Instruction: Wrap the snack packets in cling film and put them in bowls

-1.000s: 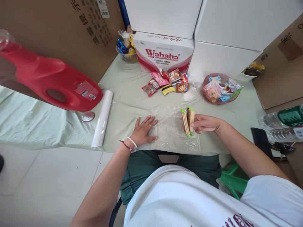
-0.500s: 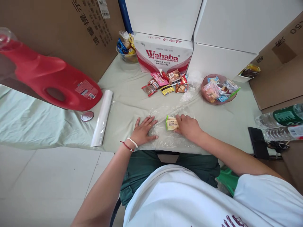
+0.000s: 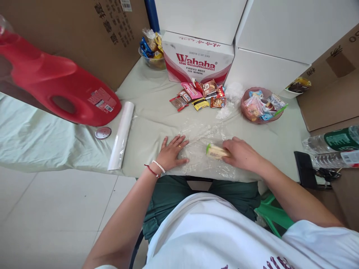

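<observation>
A sheet of clear plastic wrap (image 3: 202, 145) lies spread on the green-covered table (image 3: 151, 116) right in front of me. My left hand (image 3: 171, 153) lies flat on the sheet's left edge, fingers spread. My right hand (image 3: 241, 154) grips a stack of wafer biscuit packs (image 3: 215, 151) with green ends, holding it down on the middle of the sheet.
A roll of wrap (image 3: 121, 135) and a small metal lid (image 3: 102, 132) lie to the left, beside a big red jug (image 3: 56, 89). Loose snack packs (image 3: 198, 95), a pink bowl of snacks (image 3: 262, 104), a Wahaha box (image 3: 198, 61) and white boxes stand behind. Bottles (image 3: 333, 147) lie right.
My right hand brought the biscuit packs down from the air onto the plastic sheet and now holds them there, a little further right. My left hand stayed flat.
</observation>
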`<action>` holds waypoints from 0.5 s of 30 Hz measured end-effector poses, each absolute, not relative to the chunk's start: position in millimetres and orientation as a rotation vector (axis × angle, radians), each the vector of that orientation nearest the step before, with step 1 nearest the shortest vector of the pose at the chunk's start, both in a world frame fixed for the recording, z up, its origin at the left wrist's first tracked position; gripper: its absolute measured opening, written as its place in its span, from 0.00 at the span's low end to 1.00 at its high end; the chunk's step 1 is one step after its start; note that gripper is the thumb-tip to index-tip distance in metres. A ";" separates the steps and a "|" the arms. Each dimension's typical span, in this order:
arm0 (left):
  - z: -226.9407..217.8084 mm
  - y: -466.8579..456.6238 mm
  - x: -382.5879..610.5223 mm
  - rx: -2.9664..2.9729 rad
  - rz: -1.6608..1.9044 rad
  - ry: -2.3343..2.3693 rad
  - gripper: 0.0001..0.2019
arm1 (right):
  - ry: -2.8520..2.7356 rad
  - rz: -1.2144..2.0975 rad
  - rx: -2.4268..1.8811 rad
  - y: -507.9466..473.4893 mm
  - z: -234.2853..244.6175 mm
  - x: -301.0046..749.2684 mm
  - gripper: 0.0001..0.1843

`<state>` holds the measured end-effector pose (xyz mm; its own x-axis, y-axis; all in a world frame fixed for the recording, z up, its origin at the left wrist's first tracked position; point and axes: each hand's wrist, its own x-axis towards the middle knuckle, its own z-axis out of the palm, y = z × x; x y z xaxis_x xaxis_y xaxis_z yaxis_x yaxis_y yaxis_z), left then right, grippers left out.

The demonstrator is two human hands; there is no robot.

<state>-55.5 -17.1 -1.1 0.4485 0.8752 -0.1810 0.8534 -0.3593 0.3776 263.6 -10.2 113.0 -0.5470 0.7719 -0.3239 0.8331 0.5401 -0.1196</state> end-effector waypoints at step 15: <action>3.2 -22.7 -50.5 2.246 0.070 1.511 0.46 | 2.797 -0.218 1.233 5.3 64.5 226.6 0.20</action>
